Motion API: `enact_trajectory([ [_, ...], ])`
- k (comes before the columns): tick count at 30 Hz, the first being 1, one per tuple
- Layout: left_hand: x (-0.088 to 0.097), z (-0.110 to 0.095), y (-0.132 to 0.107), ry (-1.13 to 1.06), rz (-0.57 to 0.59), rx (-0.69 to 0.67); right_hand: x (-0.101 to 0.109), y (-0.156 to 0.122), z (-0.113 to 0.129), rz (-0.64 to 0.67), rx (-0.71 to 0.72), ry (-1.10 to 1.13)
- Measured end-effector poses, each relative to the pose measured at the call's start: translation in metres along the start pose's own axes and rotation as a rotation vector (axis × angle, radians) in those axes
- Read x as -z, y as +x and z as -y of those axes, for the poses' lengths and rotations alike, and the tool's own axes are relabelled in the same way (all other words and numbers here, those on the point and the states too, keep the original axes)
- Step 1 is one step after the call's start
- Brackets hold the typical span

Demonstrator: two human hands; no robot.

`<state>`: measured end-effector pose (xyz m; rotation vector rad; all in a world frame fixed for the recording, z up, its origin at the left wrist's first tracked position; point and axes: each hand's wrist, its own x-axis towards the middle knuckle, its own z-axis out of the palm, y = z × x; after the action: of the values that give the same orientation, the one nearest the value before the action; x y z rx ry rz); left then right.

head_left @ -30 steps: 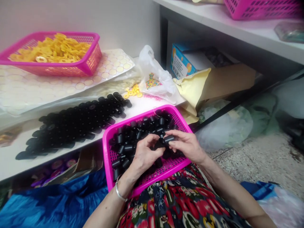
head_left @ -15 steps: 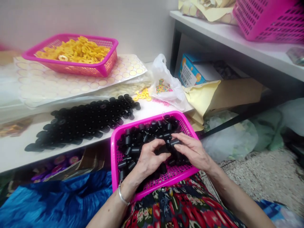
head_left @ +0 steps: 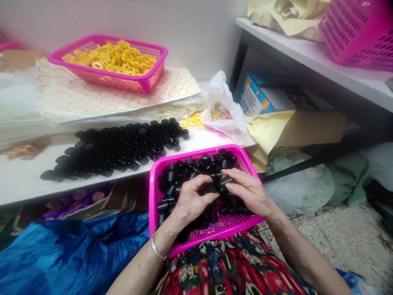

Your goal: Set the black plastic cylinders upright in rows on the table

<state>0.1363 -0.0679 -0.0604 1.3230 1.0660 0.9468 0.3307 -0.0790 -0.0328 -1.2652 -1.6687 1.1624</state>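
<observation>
A pink mesh basket [head_left: 153, 184] rests on my lap, heaped with short black plastic cylinders [head_left: 172, 175]. Both my hands are over the middle of it, facing each other. My right hand [head_left: 250, 192] pinches a black plastic cylinder [head_left: 226, 182] between thumb and fingers. Dark pieces fill the gap between the thumb and curled forefinger of my left hand [head_left: 193, 197], which seems closed on black cylinders; its other fingers are hidden. On the white table [head_left: 18, 186], more black cylinders [head_left: 119, 147] stand upright in close rows.
Beyond the rows, a pink basket of yellow rings [head_left: 156, 73] sits on a sheet of round stickers [head_left: 181, 88]. Loose yellow rings [head_left: 194, 119] lie by a white plastic bag [head_left: 219, 94]. To the right are a shelf [head_left: 294, 45] and a cardboard box [head_left: 316, 129]. Blue sheeting [head_left: 76, 254] hangs at left.
The view has shifted, so the table and baskets sit farther right in the picture. My hands keep nearly the same grip over the basket, fingers moving only slightly.
</observation>
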Motion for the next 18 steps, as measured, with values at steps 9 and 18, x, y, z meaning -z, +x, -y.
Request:
enact_trajectory([
  [9,0.001,0.0,0.001,0.006,0.011,-0.06,0.0,0.004,0.002,0.049,0.08,-0.087],
  [18,-0.002,0.006,0.002,0.118,-0.105,-0.192,-0.033,0.009,0.015,0.266,0.091,-0.319],
])
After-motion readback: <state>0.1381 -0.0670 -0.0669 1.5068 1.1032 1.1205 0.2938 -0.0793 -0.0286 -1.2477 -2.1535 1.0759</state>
